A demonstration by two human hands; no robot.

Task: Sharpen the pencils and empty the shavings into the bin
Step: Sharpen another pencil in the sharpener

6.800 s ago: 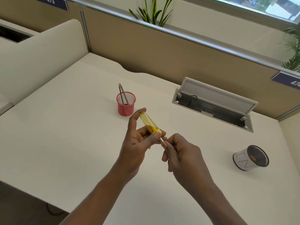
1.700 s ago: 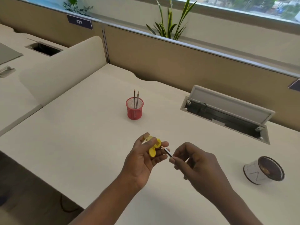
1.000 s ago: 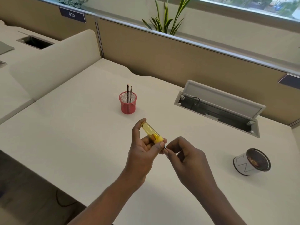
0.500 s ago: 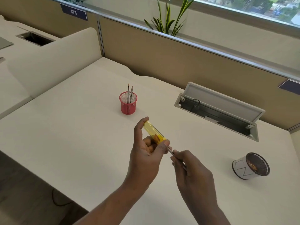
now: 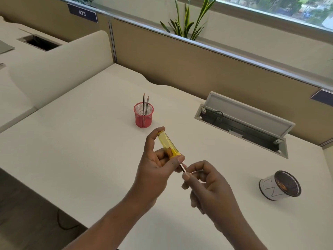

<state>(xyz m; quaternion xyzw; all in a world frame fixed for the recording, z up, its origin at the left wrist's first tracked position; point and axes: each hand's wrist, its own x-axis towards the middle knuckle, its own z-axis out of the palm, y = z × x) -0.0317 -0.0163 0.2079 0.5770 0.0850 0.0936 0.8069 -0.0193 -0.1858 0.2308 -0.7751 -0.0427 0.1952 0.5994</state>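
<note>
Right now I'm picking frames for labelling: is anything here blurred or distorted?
Head view: the right hand is motion-blurred, the pencil faint; the left hand and yellow sharpener are sharper; wide-angle bending curves the partition rail.

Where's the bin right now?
In the head view the bin lies tipped on its side at the desk's right edge, right of the right hand and nearer than the open cable tray.

Two bare forearms reached forward together. The left hand (image 5: pixel 155 170) was raised, fingers curled closed, thumb up. The right hand (image 5: pixel 207 184), just beside it, pinched thumb against fingertips.
</note>
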